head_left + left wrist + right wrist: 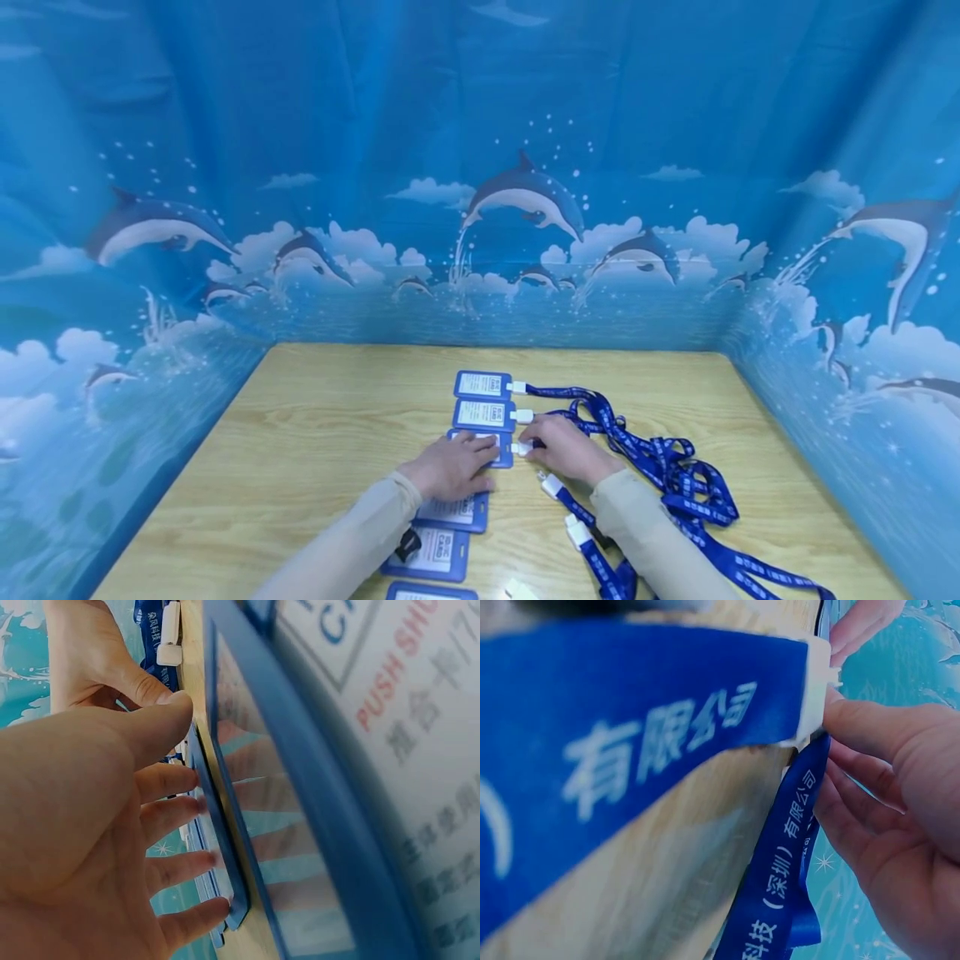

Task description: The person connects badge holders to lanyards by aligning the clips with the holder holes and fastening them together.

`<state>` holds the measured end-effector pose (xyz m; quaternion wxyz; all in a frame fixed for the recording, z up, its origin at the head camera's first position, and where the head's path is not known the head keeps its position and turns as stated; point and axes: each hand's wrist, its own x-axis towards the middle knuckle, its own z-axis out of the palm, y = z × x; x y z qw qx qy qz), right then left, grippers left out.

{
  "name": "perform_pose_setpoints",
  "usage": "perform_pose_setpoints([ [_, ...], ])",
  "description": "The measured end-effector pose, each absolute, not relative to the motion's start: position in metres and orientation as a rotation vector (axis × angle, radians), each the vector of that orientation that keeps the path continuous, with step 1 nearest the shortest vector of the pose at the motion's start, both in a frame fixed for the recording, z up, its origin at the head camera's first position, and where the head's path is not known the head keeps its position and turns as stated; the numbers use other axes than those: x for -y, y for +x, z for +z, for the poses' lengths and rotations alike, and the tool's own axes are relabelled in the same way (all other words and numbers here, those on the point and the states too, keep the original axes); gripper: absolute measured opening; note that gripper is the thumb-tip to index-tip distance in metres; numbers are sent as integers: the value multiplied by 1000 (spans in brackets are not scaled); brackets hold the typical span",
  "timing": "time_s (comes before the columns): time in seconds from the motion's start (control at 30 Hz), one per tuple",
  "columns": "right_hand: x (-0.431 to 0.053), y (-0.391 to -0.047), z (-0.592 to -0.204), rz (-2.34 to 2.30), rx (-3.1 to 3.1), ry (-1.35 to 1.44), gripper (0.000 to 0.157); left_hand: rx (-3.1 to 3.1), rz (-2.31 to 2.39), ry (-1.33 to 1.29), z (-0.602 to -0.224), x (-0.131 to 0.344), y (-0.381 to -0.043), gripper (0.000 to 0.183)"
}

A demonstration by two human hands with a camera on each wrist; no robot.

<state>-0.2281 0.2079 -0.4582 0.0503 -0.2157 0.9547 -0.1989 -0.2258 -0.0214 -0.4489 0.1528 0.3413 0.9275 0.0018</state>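
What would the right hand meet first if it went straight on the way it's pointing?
Beyond the white clip it pinches, the right hand would probably meet the near end of the card under the left hand, though height is hard to judge.

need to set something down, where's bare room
Bare: far left of the pale wooden table, between blue dolphin-print curtain and blue plastic card holders; far right corner beyond the blue printed lanyards. Crowded: centre to front right, with holders, lanyards, left hand and right hand.

Wood-grain table, column of blue card holders, tangled blue lanyards
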Motion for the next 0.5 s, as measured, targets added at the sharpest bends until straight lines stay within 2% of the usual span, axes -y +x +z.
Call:
perform_pose_setpoints([
  [0.5,-202,-235,-454,-579,-2925,-605,24,-2643,27,951,-453,17,-224,67],
])
